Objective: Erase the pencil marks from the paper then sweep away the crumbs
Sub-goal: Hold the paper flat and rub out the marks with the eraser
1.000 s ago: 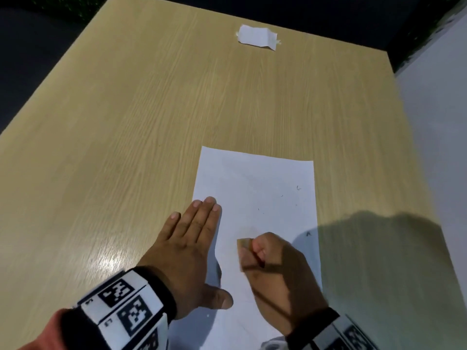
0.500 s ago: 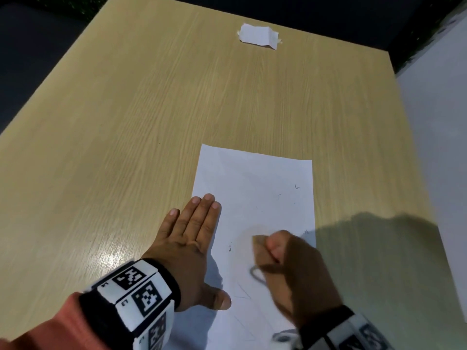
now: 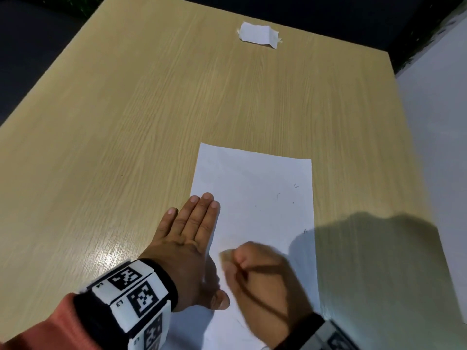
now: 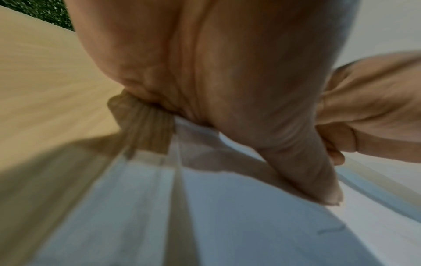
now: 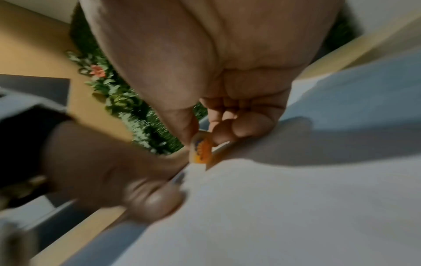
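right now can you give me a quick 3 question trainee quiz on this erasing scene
1. True or false: the left hand lies flat on the white paper sheet.
2. What does the right hand pinch? A pencil, B small orange-wrapped eraser, C brush.
3. Fill in: the small white paper scrap lies at the wooden table's ____ edge.

Key: 1 true; 2 B; 3 far.

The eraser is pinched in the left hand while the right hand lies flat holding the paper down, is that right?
Hands are swapped. In the right wrist view the right hand pinches the eraser; in the head view the left hand lies flat on the paper.
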The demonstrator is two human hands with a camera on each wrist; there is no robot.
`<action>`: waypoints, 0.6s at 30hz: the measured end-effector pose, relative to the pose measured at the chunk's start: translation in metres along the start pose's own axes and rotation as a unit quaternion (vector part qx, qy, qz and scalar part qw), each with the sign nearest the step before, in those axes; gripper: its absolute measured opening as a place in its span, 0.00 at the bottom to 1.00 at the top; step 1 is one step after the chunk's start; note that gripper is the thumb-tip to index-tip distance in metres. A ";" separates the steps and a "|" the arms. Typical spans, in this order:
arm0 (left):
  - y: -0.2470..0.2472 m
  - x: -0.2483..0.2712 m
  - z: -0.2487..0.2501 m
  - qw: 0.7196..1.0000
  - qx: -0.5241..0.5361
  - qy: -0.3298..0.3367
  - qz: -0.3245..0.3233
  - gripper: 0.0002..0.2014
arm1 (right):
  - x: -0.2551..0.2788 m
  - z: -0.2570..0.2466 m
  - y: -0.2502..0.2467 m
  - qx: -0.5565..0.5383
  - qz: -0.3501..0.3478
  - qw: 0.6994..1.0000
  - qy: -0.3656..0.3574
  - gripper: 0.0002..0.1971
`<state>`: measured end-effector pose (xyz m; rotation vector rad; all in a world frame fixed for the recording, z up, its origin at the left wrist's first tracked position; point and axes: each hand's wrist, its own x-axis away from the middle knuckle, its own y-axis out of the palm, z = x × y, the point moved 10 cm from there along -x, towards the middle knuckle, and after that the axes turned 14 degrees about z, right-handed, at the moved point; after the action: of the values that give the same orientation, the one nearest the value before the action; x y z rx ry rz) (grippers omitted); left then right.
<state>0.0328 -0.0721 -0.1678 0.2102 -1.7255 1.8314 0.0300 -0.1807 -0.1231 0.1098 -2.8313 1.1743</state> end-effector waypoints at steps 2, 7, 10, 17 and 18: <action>-0.001 0.000 0.000 1.000 0.005 0.001 0.006 0.63 | 0.007 0.005 0.012 -0.016 -0.014 1.000 -0.004 0.11; 0.003 -0.002 0.000 1.000 -0.001 0.010 0.000 0.68 | -0.008 0.042 -0.059 0.140 0.079 0.987 0.024 0.19; 0.003 -0.001 0.000 1.000 0.000 0.010 -0.001 0.68 | -0.005 0.024 -0.046 0.122 0.057 0.991 -0.027 0.17; 0.000 -0.002 0.000 1.000 -0.009 0.012 0.010 0.69 | -0.004 0.020 -0.030 0.122 0.051 0.989 -0.062 0.19; 0.001 -0.002 0.000 1.000 -0.005 0.012 0.010 0.69 | -0.007 0.033 -0.045 0.133 0.062 0.989 -0.023 0.19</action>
<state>0.0335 -0.0730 -0.1692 0.1657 -1.7256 1.8314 0.0396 -0.2350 -0.1152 -0.0269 -2.7379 1.5927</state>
